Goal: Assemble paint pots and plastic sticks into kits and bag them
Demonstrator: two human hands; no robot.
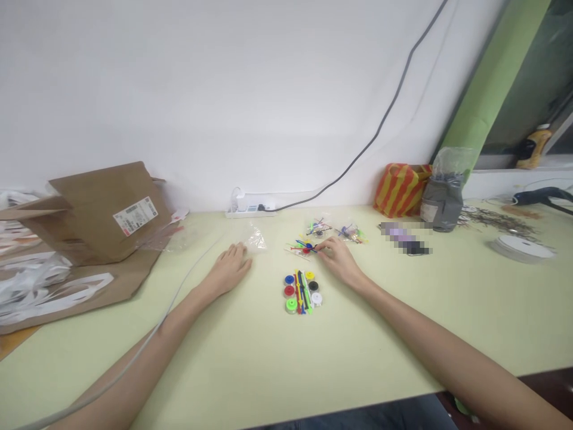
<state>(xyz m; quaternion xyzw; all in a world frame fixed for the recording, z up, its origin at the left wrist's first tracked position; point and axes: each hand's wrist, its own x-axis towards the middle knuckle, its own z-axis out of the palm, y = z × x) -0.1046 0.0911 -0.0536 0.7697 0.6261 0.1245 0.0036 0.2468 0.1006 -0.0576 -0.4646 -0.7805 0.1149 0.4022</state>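
My right hand (pixel 338 260) pinches the end of a thin coloured plastic stick (pixel 304 248), part of a small cluster of red and blue pieces on the pale green table (pixel 233 370). My left hand (pixel 230 269) rests flat and open on the table, next to a clear plastic bag (pixel 256 239). Between and below my hands lies a set of round coloured plastic discs with sticks (pixel 302 292). Beyond my right hand are small clear bags of coloured parts (pixel 319 228) (pixel 351 234).
A flattened cardboard box (pixel 102 215) and white plastic strips (pixel 31 286) lie at the left. A grey cable (pixel 165 316) crosses the table there. A power strip (pixel 248 206), striped orange bag (pixel 400 190), grey bag (pixel 441 200), and white tape roll (pixel 521 249) stand along the back.
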